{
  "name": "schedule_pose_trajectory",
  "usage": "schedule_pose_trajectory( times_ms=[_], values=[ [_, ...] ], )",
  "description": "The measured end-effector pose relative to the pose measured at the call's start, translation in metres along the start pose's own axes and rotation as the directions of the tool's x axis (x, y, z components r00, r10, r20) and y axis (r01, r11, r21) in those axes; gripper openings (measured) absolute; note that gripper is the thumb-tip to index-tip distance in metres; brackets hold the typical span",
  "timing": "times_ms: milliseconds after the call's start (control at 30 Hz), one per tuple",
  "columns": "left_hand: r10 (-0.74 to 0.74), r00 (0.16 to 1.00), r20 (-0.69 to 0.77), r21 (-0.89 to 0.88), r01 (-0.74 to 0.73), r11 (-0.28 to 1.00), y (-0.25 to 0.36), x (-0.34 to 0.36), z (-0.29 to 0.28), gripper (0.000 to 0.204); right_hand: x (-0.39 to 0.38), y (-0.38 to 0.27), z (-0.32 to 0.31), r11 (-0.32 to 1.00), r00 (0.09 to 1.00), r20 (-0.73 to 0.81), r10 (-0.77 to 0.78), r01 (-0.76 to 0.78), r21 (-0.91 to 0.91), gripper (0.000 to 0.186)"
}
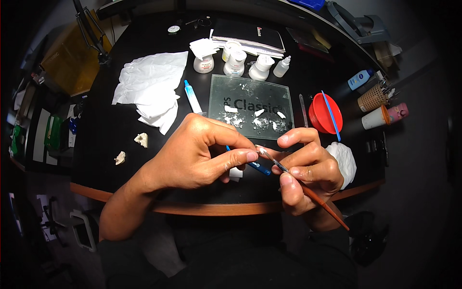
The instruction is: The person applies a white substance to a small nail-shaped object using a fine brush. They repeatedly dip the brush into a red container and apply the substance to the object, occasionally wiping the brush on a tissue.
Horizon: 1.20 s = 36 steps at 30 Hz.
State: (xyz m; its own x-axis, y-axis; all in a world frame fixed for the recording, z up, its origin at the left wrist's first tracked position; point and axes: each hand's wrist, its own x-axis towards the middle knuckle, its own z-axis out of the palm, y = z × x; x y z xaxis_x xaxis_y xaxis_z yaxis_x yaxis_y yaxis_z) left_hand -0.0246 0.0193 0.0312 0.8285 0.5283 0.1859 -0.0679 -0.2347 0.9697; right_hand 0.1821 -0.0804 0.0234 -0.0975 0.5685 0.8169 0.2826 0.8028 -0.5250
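My right hand is closed round a thin brush with a reddish-brown handle and a darker metal front part. Its front end meets a small whitish piece at the fingertips of my left hand. Thumb and forefinger of that hand are pinched on the piece, whose shape is too small to make out. Beyond both hands lies a glass slab with white lumps and powder smears on it. Under my hands, partly hidden, a blue pen-like stick rests on the black table.
White jars and a dropper bottle stand behind the slab. A red bowl with a blue stick across it is at right, near crumpled tissue. At left lie white paper towels, a blue-capped tube and two cream-coloured fragments.
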Motion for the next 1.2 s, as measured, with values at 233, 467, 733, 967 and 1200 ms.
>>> schedule_pose_trajectory(
  times_ms=[233, 467, 733, 967, 1200],
  values=[
    [0.078, 0.997, 0.01, 0.004, -0.078, 0.997, -0.005, 0.002, -0.001, 0.013, -0.004, 0.004, -0.004, 0.995, 1.0, -0.02, 0.003, -0.001, 0.098, 0.023],
    [0.111, 0.994, 0.011, 0.044, -0.111, 0.993, -0.006, 0.002, -0.002, 0.013, -0.005, 0.004, -0.004, 0.999, 0.999, 0.021, -0.028, 0.027, 0.046, 0.025],
    [0.052, 0.998, 0.017, -0.069, -0.051, 0.996, -0.004, 0.002, -0.001, 0.015, -0.002, 0.003, -0.003, 0.998, 0.999, 0.002, -0.041, 0.041, 0.04, 0.023],
    [0.133, 0.991, -0.01, -0.044, -0.133, 0.99, -0.009, 0.003, 0.001, 0.013, -0.003, 0.004, -0.003, 0.997, 0.998, 0.001, -0.062, 0.062, 0.05, 0.022],
    [0.165, 0.986, 0.012, -0.055, -0.164, 0.985, -0.012, 0.003, 0.0, 0.013, -0.008, 0.001, -0.001, 0.992, 0.998, -0.055, -0.005, 0.013, 0.129, 0.023]
  ],
)
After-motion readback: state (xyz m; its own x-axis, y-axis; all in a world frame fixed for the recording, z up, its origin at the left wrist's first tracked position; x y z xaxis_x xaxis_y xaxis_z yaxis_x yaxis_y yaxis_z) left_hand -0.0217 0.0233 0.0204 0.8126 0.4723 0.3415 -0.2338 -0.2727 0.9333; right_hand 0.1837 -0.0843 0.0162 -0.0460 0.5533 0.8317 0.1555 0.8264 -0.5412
